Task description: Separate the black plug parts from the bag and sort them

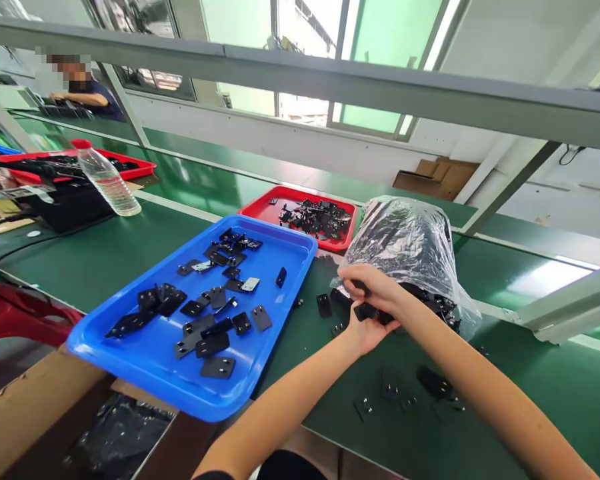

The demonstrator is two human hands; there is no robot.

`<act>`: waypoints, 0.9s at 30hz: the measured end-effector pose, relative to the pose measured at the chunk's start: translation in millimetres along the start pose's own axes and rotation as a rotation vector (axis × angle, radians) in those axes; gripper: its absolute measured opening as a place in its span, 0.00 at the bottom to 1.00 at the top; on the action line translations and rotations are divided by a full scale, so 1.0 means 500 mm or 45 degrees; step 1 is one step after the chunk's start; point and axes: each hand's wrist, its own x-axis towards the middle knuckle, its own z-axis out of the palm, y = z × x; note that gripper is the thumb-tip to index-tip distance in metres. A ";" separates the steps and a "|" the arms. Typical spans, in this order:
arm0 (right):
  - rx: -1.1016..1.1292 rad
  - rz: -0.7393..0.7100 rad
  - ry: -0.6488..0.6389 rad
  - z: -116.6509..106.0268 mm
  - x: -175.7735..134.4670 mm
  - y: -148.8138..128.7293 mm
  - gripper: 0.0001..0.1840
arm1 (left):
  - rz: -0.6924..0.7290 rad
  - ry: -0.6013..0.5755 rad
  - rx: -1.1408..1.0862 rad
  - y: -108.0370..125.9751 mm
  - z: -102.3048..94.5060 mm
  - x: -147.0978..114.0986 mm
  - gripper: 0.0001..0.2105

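Note:
My left hand [367,335] is palm up, its fingers curled around a few black plug pieces [367,312]. Just above it, my right hand [373,285] pinches another dark piece, which its fingers partly cover. Behind both hands, a clear plastic bag [405,233] full of black pieces lies with its mouth spilling some onto the green table. Loose black plates with two metal pins [391,390] are scattered near my right forearm. To the left, a blue tray [155,373] carries several similar pieces, a couple showing pale faces.
Beyond the blue tray sits a red tray [254,208] of small dark parts. A water bottle [107,180] leans at the left by a black box [75,207]. An open cardboard box [25,407] is below the blue tray's corner. A grey frame bar [300,70] crosses overhead. Another person [95,100] sits far left.

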 end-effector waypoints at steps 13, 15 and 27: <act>-0.849 -0.273 0.360 -0.102 -0.102 0.040 0.20 | -0.038 -0.056 -0.068 0.007 -0.001 0.013 0.13; -1.094 -0.223 0.268 -0.119 -0.131 0.061 0.25 | -0.072 -0.069 -0.064 0.003 -0.005 0.018 0.14; -1.573 -0.357 0.113 -0.100 -0.148 0.157 0.22 | -0.301 0.072 0.191 -0.030 -0.034 0.019 0.25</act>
